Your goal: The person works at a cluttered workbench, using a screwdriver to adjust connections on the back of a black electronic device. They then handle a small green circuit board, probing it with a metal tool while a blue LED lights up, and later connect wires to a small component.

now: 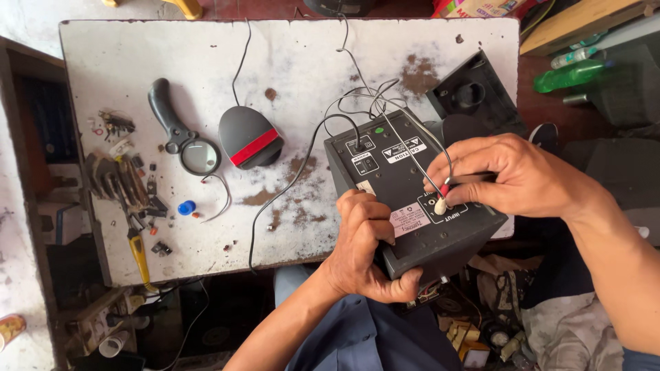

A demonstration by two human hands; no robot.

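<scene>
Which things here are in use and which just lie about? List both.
In use: speaker box, white plug, red plug, left hand, right hand.
Lying about: magnifying glass, grey mouse, yellow-handled tool, green bottle.

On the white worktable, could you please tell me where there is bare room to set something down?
The worktable is bare along its far edge, above the magnifying glass and the grey mouse-shaped device, and in its near strip between the yellow-handled tool and the thin cable. The left edge is crowded with small parts; the black speaker box fills the right.
</scene>
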